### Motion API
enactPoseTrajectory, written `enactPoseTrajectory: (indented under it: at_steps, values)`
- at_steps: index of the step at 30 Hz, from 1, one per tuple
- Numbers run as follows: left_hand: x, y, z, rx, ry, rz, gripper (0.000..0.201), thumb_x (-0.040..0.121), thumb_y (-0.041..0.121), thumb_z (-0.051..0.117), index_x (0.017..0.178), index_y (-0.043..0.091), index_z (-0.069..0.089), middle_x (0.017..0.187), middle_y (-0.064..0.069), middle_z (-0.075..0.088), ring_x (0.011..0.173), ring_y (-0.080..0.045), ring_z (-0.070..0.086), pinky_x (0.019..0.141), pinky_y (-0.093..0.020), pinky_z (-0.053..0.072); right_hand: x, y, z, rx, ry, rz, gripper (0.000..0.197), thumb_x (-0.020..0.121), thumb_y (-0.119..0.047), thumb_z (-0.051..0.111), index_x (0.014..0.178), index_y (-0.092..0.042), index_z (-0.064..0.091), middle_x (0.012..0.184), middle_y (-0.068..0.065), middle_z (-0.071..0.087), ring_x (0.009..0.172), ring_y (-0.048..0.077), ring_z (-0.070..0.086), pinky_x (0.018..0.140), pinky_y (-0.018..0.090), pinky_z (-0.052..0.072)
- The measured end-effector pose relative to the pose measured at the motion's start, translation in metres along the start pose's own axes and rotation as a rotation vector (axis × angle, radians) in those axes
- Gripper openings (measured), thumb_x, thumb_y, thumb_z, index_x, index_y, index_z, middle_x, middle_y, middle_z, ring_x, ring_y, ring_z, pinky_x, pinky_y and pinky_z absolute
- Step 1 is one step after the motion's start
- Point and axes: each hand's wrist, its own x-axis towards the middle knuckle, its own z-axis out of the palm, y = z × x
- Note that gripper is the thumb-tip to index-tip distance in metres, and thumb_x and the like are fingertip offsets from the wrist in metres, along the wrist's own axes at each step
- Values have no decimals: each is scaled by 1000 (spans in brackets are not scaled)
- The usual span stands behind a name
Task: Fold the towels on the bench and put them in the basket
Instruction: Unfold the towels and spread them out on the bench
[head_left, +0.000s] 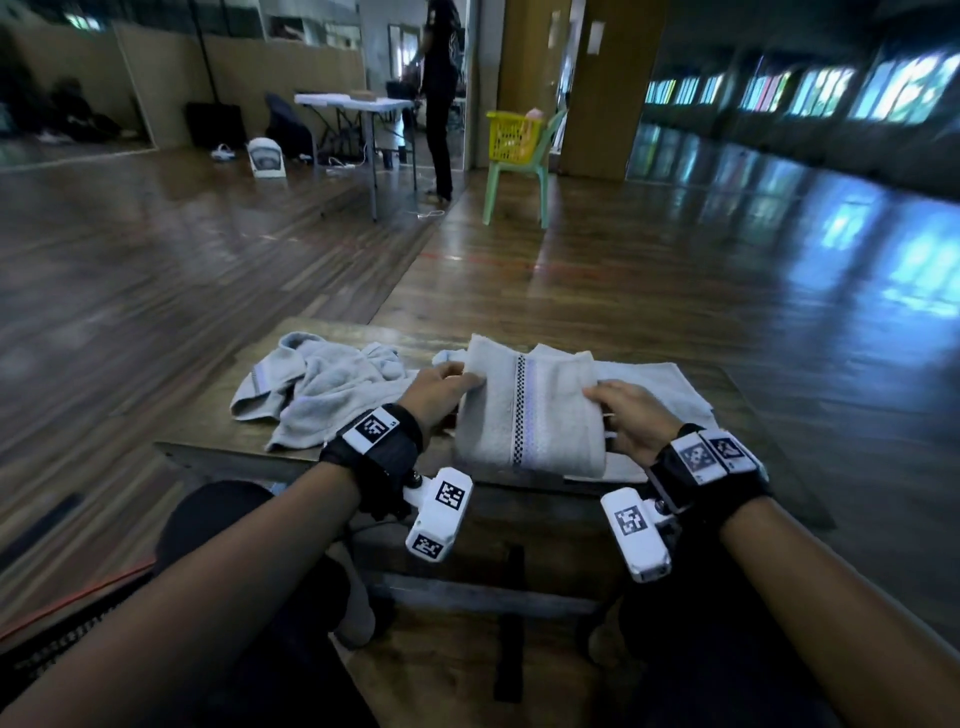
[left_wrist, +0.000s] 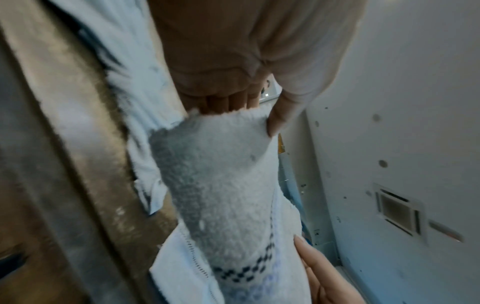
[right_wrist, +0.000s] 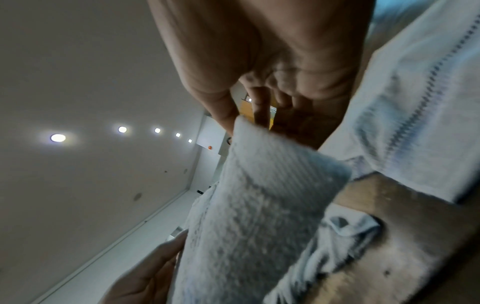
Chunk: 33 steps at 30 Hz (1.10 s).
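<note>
A white folded towel (head_left: 530, 410) with a dark checkered stripe is lifted slightly over the wooden bench (head_left: 218, 415). My left hand (head_left: 467, 382) pinches its left edge, and my right hand (head_left: 597, 397) grips its right edge. In the left wrist view the thumb of the left hand (left_wrist: 259, 115) presses the towel (left_wrist: 223, 185) against fingers hidden behind it. The right wrist view shows the right hand (right_wrist: 246, 119) holding the towel (right_wrist: 259, 205) the same way. A crumpled towel (head_left: 322, 384) lies to the left. The yellow basket (head_left: 511, 135) sits on a green chair far ahead.
Another towel (head_left: 660, 384) lies flat on the bench beneath and to the right of the held one. A person (head_left: 439, 93) stands by a white folding table (head_left: 353, 104) across the wooden floor. The green chair (head_left: 519, 176) stands beside a pillar.
</note>
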Motion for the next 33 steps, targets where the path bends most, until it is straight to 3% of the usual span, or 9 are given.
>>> enactPoseTrajectory:
  at_steps: [2,6,9,13,17,20,23,29,33]
  values:
    - [-13,18,-2,14,16,57,7,88,19,59,93,14,59,80,-2,61,72,-19,58,54,-24,44,-15,-15,0,-10,6,-61,15,94,-17,49,105,-9,56,89,8,58,75,20,55,62,31,45]
    - [-34,44,-11,1,39,134,9,87,16,62,77,16,60,80,-3,61,82,-22,56,64,-28,45,-39,-40,1,-16,0,-140,19,93,-18,50,107,-9,57,85,5,57,73,18,54,60,29,43]
    - [-43,54,-18,7,62,134,7,87,20,61,86,13,61,88,-7,62,84,-23,57,68,-30,46,-49,-52,5,-17,-38,-168,18,93,-19,49,106,-9,57,82,4,57,71,18,54,58,29,44]
    - [-51,57,-27,26,113,125,24,89,22,59,108,7,60,97,-8,62,87,-22,58,68,-29,48,-46,-57,13,-32,-101,-188,16,93,-19,50,103,-7,56,81,6,58,69,19,56,56,28,45]
    - [-63,61,-43,32,187,122,23,89,20,59,109,7,60,97,-7,63,80,-19,60,63,-27,48,-30,-60,32,-47,-156,-190,15,93,-18,51,101,-7,57,83,7,58,70,20,55,58,30,44]
    - [-74,62,-63,33,286,113,12,89,18,59,100,12,62,96,-6,63,80,-19,60,63,-24,48,-19,-67,61,-59,-247,-189,7,93,-16,50,92,-12,56,80,6,57,69,19,53,59,29,43]
    - [-87,61,-93,53,430,92,12,89,17,59,100,13,61,81,-1,60,65,-13,55,46,-15,44,-10,-75,101,-84,-355,-193,9,93,-19,52,86,-14,55,81,6,57,70,19,54,61,29,46]
    - [-131,50,-164,14,675,-4,14,88,20,59,101,14,59,87,-6,60,77,-21,57,64,-27,46,-15,-75,199,-125,-588,-223,12,94,-18,48,89,-13,58,80,4,57,69,18,53,58,27,45]
    - [-175,31,-207,-29,811,-36,20,89,15,57,108,9,58,96,-10,61,79,-23,57,63,-27,46,-35,-68,266,-194,-746,-223,11,94,-19,49,90,-12,58,84,5,58,72,19,55,63,30,45]
